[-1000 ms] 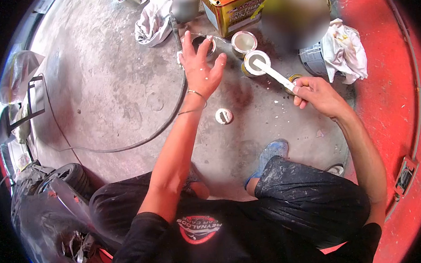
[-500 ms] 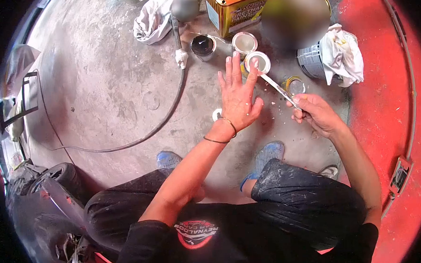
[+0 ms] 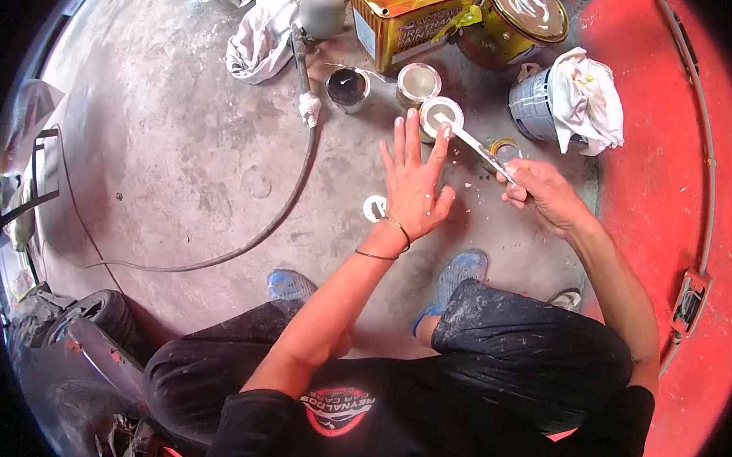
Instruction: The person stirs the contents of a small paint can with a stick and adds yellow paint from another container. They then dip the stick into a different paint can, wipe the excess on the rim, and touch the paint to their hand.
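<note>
My right hand (image 3: 544,192) grips the near end of a flat, paint-smeared stirring stick (image 3: 478,148). The stick slants up and left, and its far tip lies over the mouth of a small can (image 3: 457,108) with a whitish rim and pale grey inside. Spread flat with fingers pointing away from me, my left hand (image 3: 413,185) is just short of that can. White specks dot its skin, and its index fingertip is right at the stick. Beside this can stand another pale can (image 3: 419,82) and one with dark contents (image 3: 348,89). A ring-shaped lid (image 3: 505,150) lies behind the stick.
A gold rectangular tin (image 3: 414,29) and a large round can (image 3: 528,13) stand at the back. White cloth (image 3: 589,96) drapes a grey bucket (image 3: 531,107). A hose (image 3: 303,182) curves across the floor at left. A white ring (image 3: 373,208) lies by my left wrist.
My left index finger has drawn back from over the small can's mouth to its near side. The stick's tip now shows over the can. The view has shifted slightly.
</note>
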Demonstrator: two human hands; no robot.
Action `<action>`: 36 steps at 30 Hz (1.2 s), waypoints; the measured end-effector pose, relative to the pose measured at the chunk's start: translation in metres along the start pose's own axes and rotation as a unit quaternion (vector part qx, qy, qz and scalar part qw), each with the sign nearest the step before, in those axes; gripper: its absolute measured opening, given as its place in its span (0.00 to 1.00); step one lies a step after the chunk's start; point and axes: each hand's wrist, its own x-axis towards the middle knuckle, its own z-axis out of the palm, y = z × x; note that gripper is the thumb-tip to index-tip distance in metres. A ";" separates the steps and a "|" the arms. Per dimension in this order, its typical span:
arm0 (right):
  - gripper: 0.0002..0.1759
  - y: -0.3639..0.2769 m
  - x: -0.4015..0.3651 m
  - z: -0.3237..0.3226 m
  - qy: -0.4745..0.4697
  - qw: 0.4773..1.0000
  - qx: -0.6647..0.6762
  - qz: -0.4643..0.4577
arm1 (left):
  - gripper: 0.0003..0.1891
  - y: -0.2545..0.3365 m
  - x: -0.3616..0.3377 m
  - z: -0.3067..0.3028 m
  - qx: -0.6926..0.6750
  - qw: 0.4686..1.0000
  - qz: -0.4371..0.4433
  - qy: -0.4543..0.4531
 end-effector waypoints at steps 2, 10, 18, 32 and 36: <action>0.20 -0.002 0.002 -0.005 -0.005 0.999 -0.030 -0.014 | 0.54 -0.001 -0.004 0.002 0.003 1.000 0.002 0.001; 0.20 0.001 0.003 -0.004 0.023 0.999 -0.042 0.001 | 0.55 0.004 -0.002 0.000 0.008 1.000 -0.016 -0.001; 0.19 -0.006 0.007 0.001 0.030 0.998 -0.048 -0.007 | 0.51 -0.001 -0.006 -0.005 0.004 1.000 0.006 0.023; 0.20 -0.012 0.011 0.002 0.029 0.993 -0.109 -0.015 | 0.55 -0.088 0.041 -0.039 0.171 0.962 -0.172 0.126; 0.21 -0.011 0.010 0.000 0.031 0.992 -0.122 -0.007 | 0.55 -0.088 0.044 -0.037 0.184 0.962 -0.158 0.128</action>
